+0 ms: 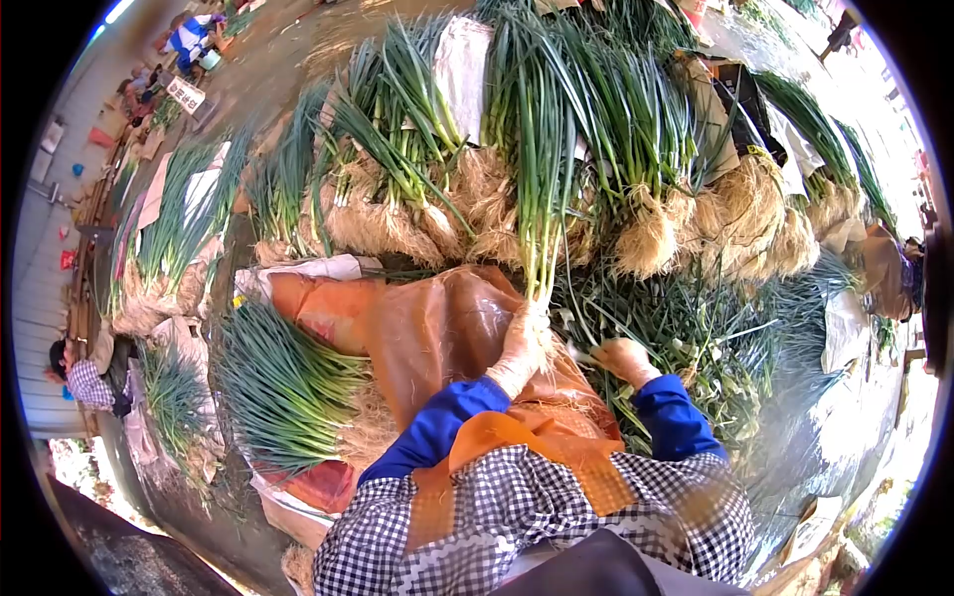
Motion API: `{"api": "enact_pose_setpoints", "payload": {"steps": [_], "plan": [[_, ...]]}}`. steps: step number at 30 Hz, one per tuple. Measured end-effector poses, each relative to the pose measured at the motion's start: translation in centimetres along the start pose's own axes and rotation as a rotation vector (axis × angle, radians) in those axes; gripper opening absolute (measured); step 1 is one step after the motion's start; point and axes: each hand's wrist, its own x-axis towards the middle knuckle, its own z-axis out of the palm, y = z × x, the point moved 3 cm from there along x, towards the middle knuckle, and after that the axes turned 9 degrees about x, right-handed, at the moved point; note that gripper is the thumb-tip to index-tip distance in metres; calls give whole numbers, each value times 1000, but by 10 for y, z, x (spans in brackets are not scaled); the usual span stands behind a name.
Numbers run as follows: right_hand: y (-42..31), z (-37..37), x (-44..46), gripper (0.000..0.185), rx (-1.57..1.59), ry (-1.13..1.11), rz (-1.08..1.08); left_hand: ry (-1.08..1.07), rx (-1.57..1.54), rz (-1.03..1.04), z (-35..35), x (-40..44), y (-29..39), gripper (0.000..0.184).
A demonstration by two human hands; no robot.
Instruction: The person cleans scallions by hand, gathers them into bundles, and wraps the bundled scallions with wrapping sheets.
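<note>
Clasping a bunch of spring onions (538, 199) low on the pale stalks, closed around them with the left hand (521, 343). Covering part of the roots with that same hand, leaving just thin strands in sight beside it. Keeping the right hand (624, 360) curled just right of the grip, fingertips turned toward the bunch; too small and blurred there to tell whether pinching anything or merely bent.

Pointing away from the grip with the green leaves, in front of the row of rooted bunches (646, 238), and hard to separate from them toward the tips. Cut off at the top of the view in the farthest greens, and by the round dark border at both sides. Hidden in part under the forearms: the orange-brown apron (437, 318), spread below the grip.

Bounded on the left by the apron's edge, then by a stack of spring onions (288, 387) with roots toward the grip. Hemmed in beyond by the row's roots, and on the right by a heap of loose leaves (696, 348). Narrow between the two hands; wider past the leaves, over wet, shiny floor (815, 447).
</note>
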Motion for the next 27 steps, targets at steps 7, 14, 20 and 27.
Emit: {"api": "enact_pose_setpoints", "payload": {"steps": [7, 14, 20, 27], "plan": [[-60, -122, 31, 33, 594, 812, 69, 45, 105, 131, -3, 3, -10, 21], [-88, -154, 95, 29, 305, 701, -101, 157, 300, 285, -5, 9, -10, 24], [-79, -129, 104, 38, 1687, 274, -354, 187, 215, 175, 11, -6, 4, 19], [-77, -107, 128, 33, 2404, 9, -346, -121, 60, -10, -7, 4, 3, 24]]}}
